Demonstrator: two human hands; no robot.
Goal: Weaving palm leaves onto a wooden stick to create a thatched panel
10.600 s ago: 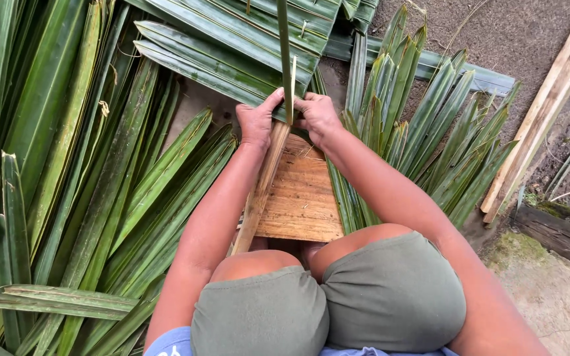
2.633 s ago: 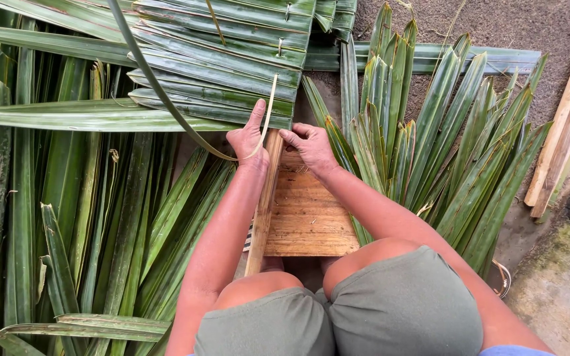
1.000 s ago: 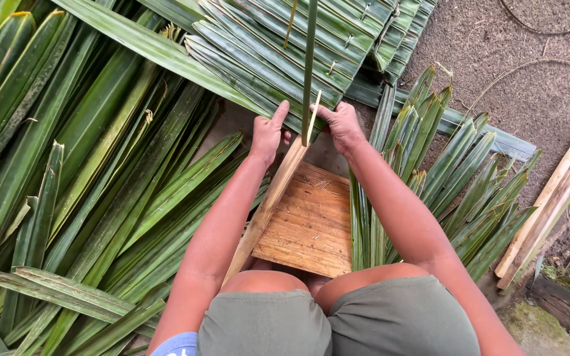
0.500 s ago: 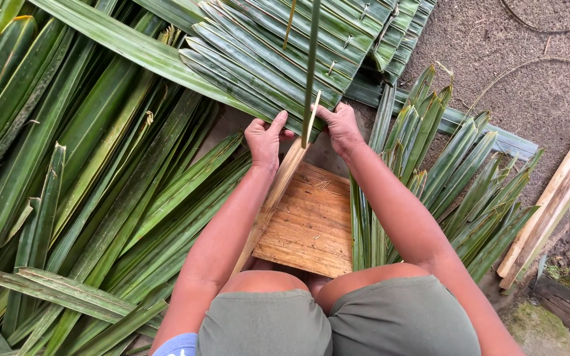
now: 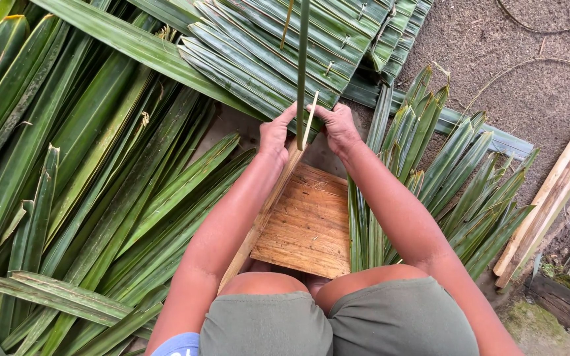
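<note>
Two hands (image 5: 308,128) apparently pinch a thin leaf strip (image 5: 302,72).

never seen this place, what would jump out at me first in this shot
The two hands, left hand and right hand, meet at the picture's middle top, pinching a thin green strip that rises out of frame. Long green leaves fan across the whole left side. A wooden board lies between the forearms, just past the knees.

Single head-worn camera, looking steeply down from above the person's knees, facing forward over the wooden board (image 5: 308,227), close to both arms, green palm leaves (image 5: 100,171) filling the left side
</note>
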